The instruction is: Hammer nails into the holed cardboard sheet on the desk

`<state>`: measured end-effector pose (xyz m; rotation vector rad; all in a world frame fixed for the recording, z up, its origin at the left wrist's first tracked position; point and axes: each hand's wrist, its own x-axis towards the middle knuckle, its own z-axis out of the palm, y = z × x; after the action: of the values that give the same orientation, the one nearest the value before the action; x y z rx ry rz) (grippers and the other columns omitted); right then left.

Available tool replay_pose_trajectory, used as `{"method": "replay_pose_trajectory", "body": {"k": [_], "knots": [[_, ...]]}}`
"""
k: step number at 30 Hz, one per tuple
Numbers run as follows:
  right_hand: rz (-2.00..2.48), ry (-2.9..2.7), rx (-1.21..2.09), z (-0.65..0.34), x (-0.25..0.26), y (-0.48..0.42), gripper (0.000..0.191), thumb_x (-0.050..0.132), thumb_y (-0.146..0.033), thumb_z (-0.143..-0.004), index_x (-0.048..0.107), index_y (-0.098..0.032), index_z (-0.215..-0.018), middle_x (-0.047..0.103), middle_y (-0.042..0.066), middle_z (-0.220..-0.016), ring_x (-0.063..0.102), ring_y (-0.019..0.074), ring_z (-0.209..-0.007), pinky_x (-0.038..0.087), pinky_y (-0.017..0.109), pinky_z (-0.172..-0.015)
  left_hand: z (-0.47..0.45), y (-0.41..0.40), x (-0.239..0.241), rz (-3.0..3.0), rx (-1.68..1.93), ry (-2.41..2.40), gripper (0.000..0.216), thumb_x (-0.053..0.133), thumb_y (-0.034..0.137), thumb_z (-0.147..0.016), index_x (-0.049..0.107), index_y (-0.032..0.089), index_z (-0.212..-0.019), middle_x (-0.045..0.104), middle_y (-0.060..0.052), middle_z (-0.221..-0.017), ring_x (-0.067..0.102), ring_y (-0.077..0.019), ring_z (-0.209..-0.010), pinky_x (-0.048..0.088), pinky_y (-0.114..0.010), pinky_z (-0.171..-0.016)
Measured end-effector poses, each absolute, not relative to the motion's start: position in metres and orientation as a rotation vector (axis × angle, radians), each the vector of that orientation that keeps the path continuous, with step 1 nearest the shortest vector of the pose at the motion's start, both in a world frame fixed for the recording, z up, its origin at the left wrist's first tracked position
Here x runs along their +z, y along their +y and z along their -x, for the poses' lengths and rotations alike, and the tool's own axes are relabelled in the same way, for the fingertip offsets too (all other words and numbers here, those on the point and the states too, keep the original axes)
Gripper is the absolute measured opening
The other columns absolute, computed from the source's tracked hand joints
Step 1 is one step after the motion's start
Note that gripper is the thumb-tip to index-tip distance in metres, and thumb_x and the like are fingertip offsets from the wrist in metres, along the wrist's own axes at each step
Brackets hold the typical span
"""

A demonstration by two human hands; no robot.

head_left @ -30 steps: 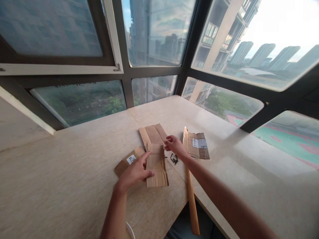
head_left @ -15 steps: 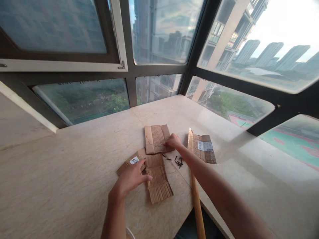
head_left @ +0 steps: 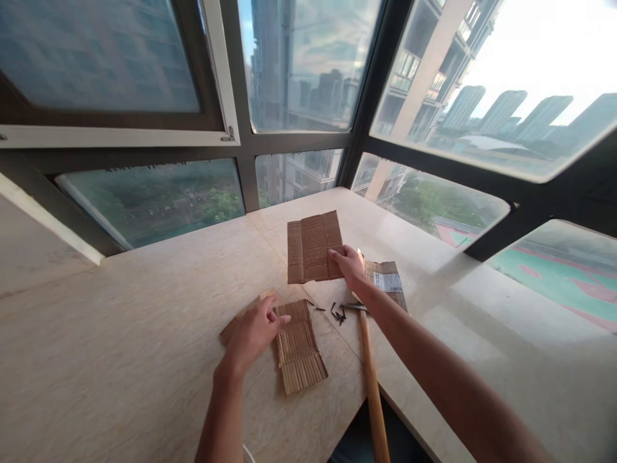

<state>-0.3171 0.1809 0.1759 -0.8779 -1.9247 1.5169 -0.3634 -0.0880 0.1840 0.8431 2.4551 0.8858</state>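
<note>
My right hand pinches the right edge of a folded piece of cardboard with rows of small holes, held tilted above the ledge. Loosely curled, my left hand hovers with thumb and fingers apart, holding nothing I can see. Beneath it lies a second cardboard piece, partly covered. To its right is a ridged cardboard strip. A holed cardboard piece with a white label rests behind my right forearm. Several dark nails lie beside a hammer, its head partly behind the forearm.
The pale stone ledge runs into a corner below framed windows. Its front edge drops to a dark gap at the bottom, with the hammer handle reaching over it. Part of a white cable shows near my left forearm.
My right hand has lifted the holed cardboard off the ledge and tilted it up. My left fingers have curled in slightly. The hammer's head has come into sight as the view shifted.
</note>
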Motion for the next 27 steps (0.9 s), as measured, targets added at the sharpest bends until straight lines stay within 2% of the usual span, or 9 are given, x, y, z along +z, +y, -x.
{"method": "replay_pose_trajectory", "body": {"k": [2, 6, 9, 12, 15, 19, 23, 27], "knots": [[0.819, -1.844, 1.589, 0.298, 0.186, 0.177, 0.03, 0.064, -0.046, -0.07, 0.06, -0.02, -0.085, 0.071, 0.003, -0.087, 0.065, 0.0205, -0.082, 0.053, 0.031, -0.073, 0.364, -0.082, 0.18, -0.808, 1.022, 2.517, 0.054, 0.056, 0.044, -0.086, 0.054, 0.014, -0.131, 0.069, -0.008, -0.093, 0.066, -0.0209, -0.083, 0.048, -0.029, -0.077], [0.713, -1.552, 1.854, 0.262, 0.199, 0.163, 0.034, 0.076, -0.043, -0.063, 0.064, -0.02, -0.086, 0.073, 0.002, -0.085, 0.067, 0.0214, -0.08, 0.053, 0.033, -0.074, 0.365, -0.071, 0.168, -1.003, 1.112, 2.606, 0.047, 0.062, 0.034, -0.083, 0.059, 0.015, -0.126, 0.065, -0.015, -0.121, 0.059, -0.0273, -0.114, 0.043, -0.036, -0.098], [0.699, -1.438, 1.929, 0.24, 0.203, 0.154, 0.035, 0.081, -0.041, -0.062, 0.067, -0.02, -0.086, 0.074, 0.002, -0.084, 0.067, 0.021, -0.079, 0.054, 0.033, -0.074, 0.364, -0.066, 0.158, -1.114, 1.036, 2.49, 0.047, 0.071, 0.023, -0.075, 0.064, 0.016, -0.121, 0.065, -0.015, -0.124, 0.056, -0.0297, -0.121, 0.04, -0.039, -0.103], [0.698, -1.38, 1.948, 0.221, 0.203, 0.149, 0.035, 0.082, -0.04, -0.062, 0.068, -0.02, -0.088, 0.075, 0.001, -0.085, 0.068, 0.0204, -0.078, 0.054, 0.032, -0.074, 0.362, -0.064, 0.152, -1.017, 0.995, 2.412, 0.046, 0.071, 0.014, -0.07, 0.066, 0.015, -0.116, 0.072, -0.011, -0.096, 0.066, -0.0271, -0.097, 0.047, -0.037, -0.09], [0.717, -1.355, 1.948, 0.204, 0.2, 0.148, 0.036, 0.083, -0.039, -0.063, 0.069, -0.019, -0.09, 0.076, 0.002, -0.088, 0.068, 0.0198, -0.079, 0.054, 0.031, -0.073, 0.363, -0.063, 0.153, -0.845, 1.2, 2.321, 0.038, 0.069, 0.015, -0.072, 0.068, 0.014, -0.11, 0.064, -0.002, -0.07, 0.064, -0.0189, -0.07, 0.051, -0.029, -0.07], [0.768, -1.286, 1.866, 0.189, 0.197, 0.151, 0.035, 0.082, -0.038, -0.063, 0.067, -0.019, -0.088, 0.075, 0.002, -0.086, 0.068, 0.02, -0.078, 0.055, 0.032, -0.072, 0.364, -0.065, 0.166, -0.477, 1.554, 1.998, 0.04, 0.073, 0.025, -0.073, 0.065, 0.015, -0.112, 0.06, 0.0, -0.074, 0.059, -0.0134, -0.059, 0.048, -0.021, -0.046], [0.808, -1.21, 1.87, 0.191, 0.199, 0.159, 0.031, 0.079, -0.033, -0.062, 0.064, -0.02, -0.086, 0.073, 0.001, -0.081, 0.068, 0.0208, -0.076, 0.056, 0.033, -0.068, 0.362, -0.071, 0.185, -0.336, 1.694, 1.837, 0.056, 0.079, 0.022, -0.068, 0.059, 0.015, -0.119, 0.06, -0.002, -0.079, 0.063, -0.0158, -0.064, 0.056, -0.026, -0.046], [0.793, -1.423, 1.929, 0.216, 0.204, 0.166, 0.024, 0.071, -0.033, -0.066, 0.061, -0.022, -0.084, 0.072, 0.002, -0.077, 0.068, 0.0206, -0.072, 0.057, 0.032, -0.063, 0.361, -0.086, 0.203, -0.376, 1.687, 1.725, 0.059, 0.08, 0.024, -0.067, 0.057, 0.016, -0.12, 0.064, -0.007, -0.095, 0.066, -0.0176, -0.068, 0.059, -0.028, -0.045]]}}
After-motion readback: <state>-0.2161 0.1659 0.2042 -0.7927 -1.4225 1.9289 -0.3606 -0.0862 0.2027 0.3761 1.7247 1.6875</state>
